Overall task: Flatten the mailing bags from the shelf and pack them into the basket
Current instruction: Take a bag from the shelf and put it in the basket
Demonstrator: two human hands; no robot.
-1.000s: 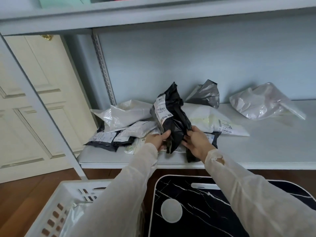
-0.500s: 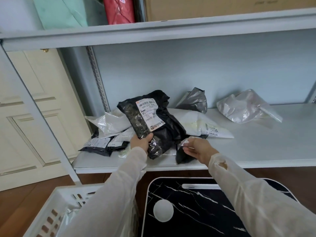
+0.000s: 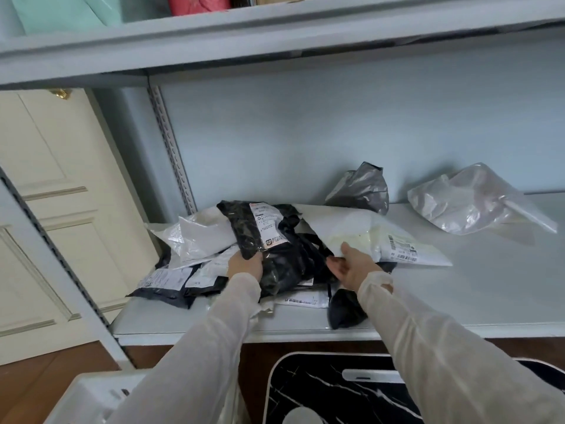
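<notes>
A crumpled black mailing bag [image 3: 276,255] with a white label lies on a pile of bags on the pale blue shelf [image 3: 477,292]. My left hand [image 3: 246,266] grips its lower left edge. My right hand [image 3: 351,266] is beside the bag's right edge with its fingers relaxed, against a large white mailing bag [image 3: 376,237]. Other white and black bags [image 3: 189,255] lie flat at the left of the pile. A corner of the white basket [image 3: 91,399] shows at the bottom left.
A grey crumpled bag [image 3: 360,188] stands at the back wall, and a clear plastic bag [image 3: 470,203] lies to the right. A black marble-patterned board [image 3: 342,390] sits below the shelf. A metal upright [image 3: 58,264] and a cream door [image 3: 55,191] are at the left.
The black bag went from upright in both hands to lying down on the pile. My right hand let go and opened beside it. My left hand kept its hold.
</notes>
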